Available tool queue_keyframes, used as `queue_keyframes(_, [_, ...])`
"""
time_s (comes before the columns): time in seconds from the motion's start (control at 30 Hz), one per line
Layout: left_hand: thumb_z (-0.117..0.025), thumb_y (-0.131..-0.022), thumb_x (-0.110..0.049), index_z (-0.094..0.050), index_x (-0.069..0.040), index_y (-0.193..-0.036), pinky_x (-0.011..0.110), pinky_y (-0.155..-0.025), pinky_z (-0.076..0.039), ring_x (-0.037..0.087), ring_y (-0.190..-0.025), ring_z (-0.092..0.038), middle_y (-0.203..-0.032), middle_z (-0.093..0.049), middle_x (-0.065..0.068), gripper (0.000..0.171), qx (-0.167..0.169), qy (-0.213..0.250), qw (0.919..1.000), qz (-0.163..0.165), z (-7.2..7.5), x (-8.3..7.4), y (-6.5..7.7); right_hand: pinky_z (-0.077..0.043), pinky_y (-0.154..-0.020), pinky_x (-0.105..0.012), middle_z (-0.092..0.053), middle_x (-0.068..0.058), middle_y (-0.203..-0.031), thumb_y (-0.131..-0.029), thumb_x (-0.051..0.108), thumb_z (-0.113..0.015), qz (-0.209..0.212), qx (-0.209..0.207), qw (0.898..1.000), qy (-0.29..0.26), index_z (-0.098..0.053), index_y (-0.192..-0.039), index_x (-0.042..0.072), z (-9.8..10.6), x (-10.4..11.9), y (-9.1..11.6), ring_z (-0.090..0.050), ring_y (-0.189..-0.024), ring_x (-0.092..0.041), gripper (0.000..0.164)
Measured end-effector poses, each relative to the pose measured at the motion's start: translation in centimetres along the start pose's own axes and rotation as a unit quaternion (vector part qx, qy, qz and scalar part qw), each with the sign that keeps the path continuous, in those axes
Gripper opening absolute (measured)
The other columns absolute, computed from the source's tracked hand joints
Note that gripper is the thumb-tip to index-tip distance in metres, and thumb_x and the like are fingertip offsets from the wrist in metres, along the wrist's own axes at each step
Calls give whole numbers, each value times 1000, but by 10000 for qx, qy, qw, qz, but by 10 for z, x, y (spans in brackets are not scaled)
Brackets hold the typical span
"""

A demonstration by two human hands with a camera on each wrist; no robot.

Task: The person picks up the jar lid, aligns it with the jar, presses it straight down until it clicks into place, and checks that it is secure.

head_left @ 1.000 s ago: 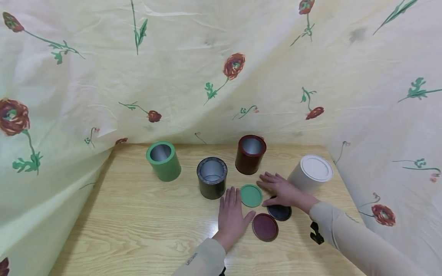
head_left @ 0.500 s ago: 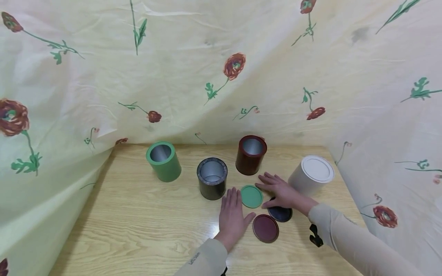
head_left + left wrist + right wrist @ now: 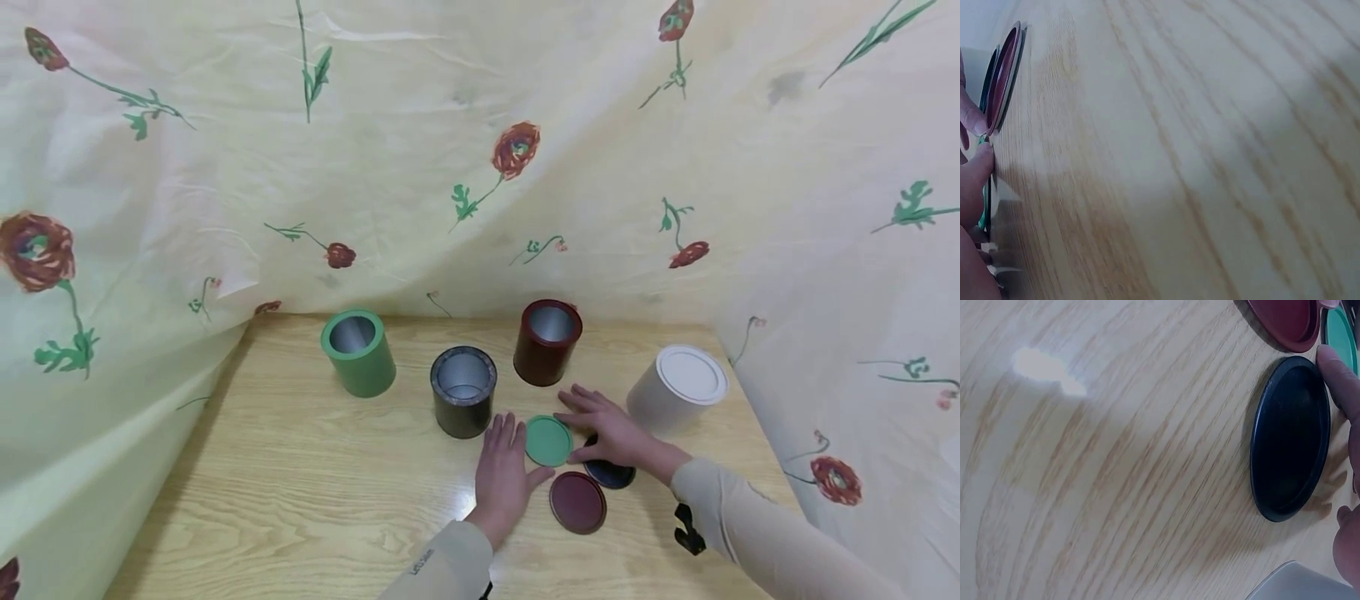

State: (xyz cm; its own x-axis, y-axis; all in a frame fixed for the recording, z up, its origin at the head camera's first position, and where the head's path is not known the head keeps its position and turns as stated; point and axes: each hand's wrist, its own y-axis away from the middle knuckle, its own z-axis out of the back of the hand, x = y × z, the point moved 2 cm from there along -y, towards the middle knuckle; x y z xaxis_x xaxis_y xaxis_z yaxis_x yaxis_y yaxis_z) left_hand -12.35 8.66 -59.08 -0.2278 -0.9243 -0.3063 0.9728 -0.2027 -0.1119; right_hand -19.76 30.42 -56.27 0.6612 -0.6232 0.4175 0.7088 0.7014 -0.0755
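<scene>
The left hand [image 3: 504, 475] and the right hand [image 3: 607, 429] are both spread wide, thumbs apart from fingers, on either side of the green lid [image 3: 549, 442]; whether the fingertips touch its rim is hard to make out. Flowered cloth [image 3: 420, 150], pale and creased, hangs behind and along both sides, running out of the head view. Below it lies a wood-grained table [image 3: 315, 483], glossy enough to catch a glare by the left wrist. Beige sleeves [image 3: 765, 529] are cut off at the lower edge.

The white can [image 3: 663, 400] stands right of the others, cropped to a corner in the right wrist view. The dark red can [image 3: 542, 362], black can [image 3: 463, 412] and green can [image 3: 365, 371] show hollow insides. The dark red lid [image 3: 577, 502] lies nearest the person; the black lid [image 3: 1290, 437] is partly covered by the right hand in the head view.
</scene>
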Motion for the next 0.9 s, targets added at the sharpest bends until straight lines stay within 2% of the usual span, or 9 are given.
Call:
queue_keyframes(0.17, [-81, -84, -63, -67, -5, -142, 44, -125, -39, 34, -151, -47, -155, -59, 14, 84, -377, 255, 9989, -66, -4, 0, 1, -35, -113, -79, -52, -30, -156, -83, 36, -93, -102, 141, 9997, -160, -70, -141, 2, 0, 4, 3, -38, -148, -59, 71])
queue_keyframes(0.3, [-83, -81, -62, -70, -5, -139, 45, -123, -40, 34, -149, -50, -151, -62, 14, 82, -596, 366, 9974, -164, -6, 1, 2, -34, -112, -80, -52, -30, -156, -83, 33, -93, -25, 99, 9996, -270, -69, -140, -1, -1, 5, 3, -38, -147, -60, 70])
queue_keyframes(0.6, [-82, -79, -66, -72, -6, -135, 46, -122, -42, 32, -148, -52, -147, -66, 10, 83, -799, 286, 9958, -336, -6, 4, -1, -33, -110, -82, -52, -30, -156, -83, 33, -94, 46, 97, 9984, -562, -68, -140, -3, 0, 5, 4, -36, -146, -63, 73])
queue_keyframes(0.77, [-83, -77, -66, -73, -8, -134, 47, -121, -43, 32, -147, -52, -145, -67, 9, 82, -923, 412, 9937, -486, -6, 4, -1, -36, -107, -82, -54, -31, -153, -81, 30, -95, 193, -56, 9984, -530, -70, -136, -3, 2, 8, 5, -39, -143, -64, 69])
queue_keyframes(0.9, [-83, -77, -66, -74, -8, -134, 47, -121, -44, 32, -147, -52, -145, -68, 9, 81, -966, 531, 9923, -565, -3, 5, -2, -37, -107, -81, -56, -30, -152, -80, 30, -96, 154, -95, 9982, -570, -71, -136, -2, 5, 11, 6, -39, -143, -64, 68])
